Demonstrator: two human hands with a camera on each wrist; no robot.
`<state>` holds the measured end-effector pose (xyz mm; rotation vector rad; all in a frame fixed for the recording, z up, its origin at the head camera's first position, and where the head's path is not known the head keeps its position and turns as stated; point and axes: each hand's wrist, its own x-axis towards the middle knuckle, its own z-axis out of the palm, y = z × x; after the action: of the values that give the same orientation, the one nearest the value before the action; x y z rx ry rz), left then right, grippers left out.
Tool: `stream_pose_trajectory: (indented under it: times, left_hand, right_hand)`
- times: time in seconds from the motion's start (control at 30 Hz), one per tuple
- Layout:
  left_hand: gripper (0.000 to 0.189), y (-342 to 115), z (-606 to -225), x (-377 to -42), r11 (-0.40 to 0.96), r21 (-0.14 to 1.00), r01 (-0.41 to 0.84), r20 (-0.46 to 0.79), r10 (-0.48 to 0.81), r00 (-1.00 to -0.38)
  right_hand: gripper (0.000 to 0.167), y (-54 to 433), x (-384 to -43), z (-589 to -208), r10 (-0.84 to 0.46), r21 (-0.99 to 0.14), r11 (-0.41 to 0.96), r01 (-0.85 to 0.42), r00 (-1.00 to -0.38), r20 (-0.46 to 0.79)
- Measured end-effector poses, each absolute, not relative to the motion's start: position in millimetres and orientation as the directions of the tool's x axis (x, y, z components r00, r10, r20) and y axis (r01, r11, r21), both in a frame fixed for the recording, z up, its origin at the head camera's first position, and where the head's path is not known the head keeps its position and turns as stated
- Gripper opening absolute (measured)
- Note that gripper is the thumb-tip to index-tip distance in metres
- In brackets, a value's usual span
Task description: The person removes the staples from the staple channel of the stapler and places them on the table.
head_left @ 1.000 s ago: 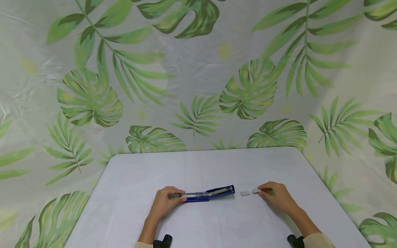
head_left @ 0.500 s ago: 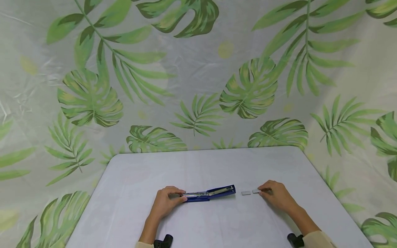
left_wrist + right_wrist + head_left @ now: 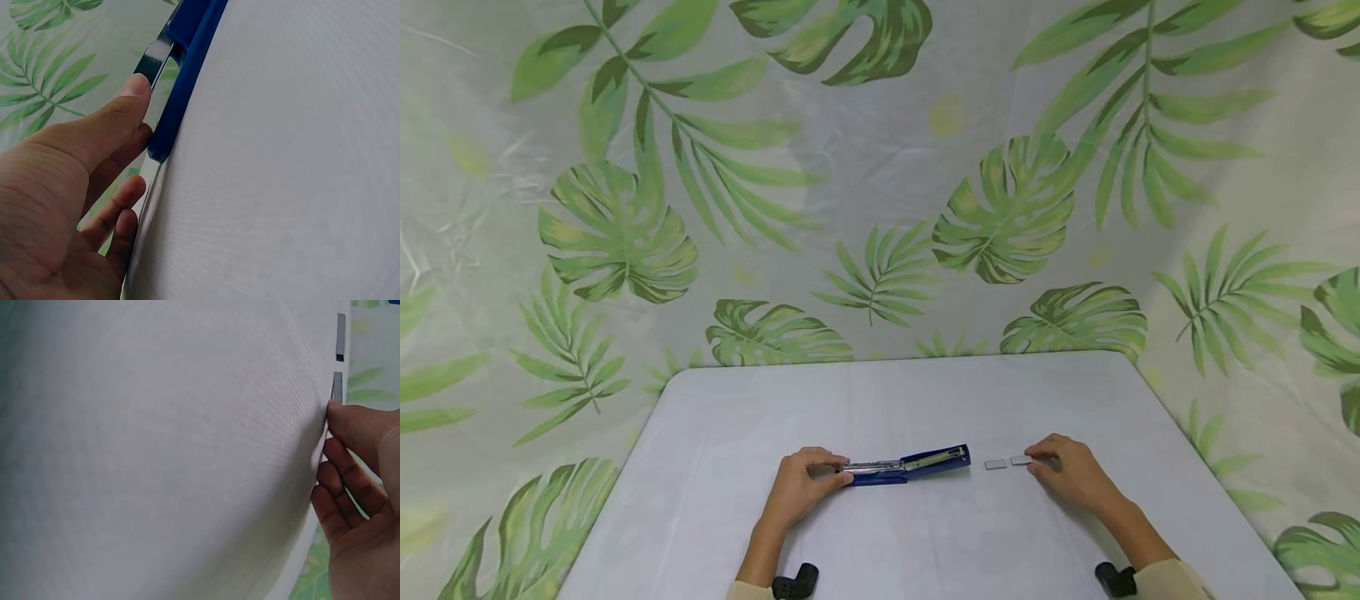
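A blue stapler (image 3: 904, 465) lies opened out on the white table, its lid swung over to the right and its metal magazine showing. My left hand (image 3: 805, 483) pinches its left end between thumb and fingers. In the left wrist view, the thumb is against the metal part of the stapler (image 3: 181, 87) above its blue base. To the right of the stapler is a short grey strip of staples (image 3: 995, 464). Just beyond it, my right hand (image 3: 1070, 471) pinches the end of a second grey staple strip (image 3: 1019, 460), low at the table surface.
The white-covered table (image 3: 880, 400) has rounded far corners. Behind it hangs a leaf-patterned curtain (image 3: 880, 167). Dark wrist-worn devices sit at both wrists, one near the left sleeve (image 3: 750, 591) and one near the right sleeve (image 3: 1172, 581).
The staple strip in my right hand has tipped from slightly slanted to more level. Both hands and the stapler stay almost where they were; the head view shifts slightly.
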<state>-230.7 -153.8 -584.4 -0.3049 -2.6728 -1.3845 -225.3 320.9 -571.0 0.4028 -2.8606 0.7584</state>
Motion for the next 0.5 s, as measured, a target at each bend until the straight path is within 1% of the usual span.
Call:
stream_pose_trajectory:
  times: [0.33, 0.5]
  left_hand:
    - [0.021, -152.5, -583.8, -230.6, 0.564, 0.793, 0.229, 0.188, 0.131, -0.973]
    - [0.022, -151.8, -584.9, -227.2, 0.571, 0.791, 0.219, 0.171, 0.136, -0.976]
  right_hand:
    - [0.023, 321.4, -221.2, -569.5, -0.204, -0.483, 0.828, -0.284, -0.956, 0.212]
    - [0.028, 322.3, -217.7, -574.1, -0.203, -0.487, 0.829, -0.274, -0.960, 0.193]
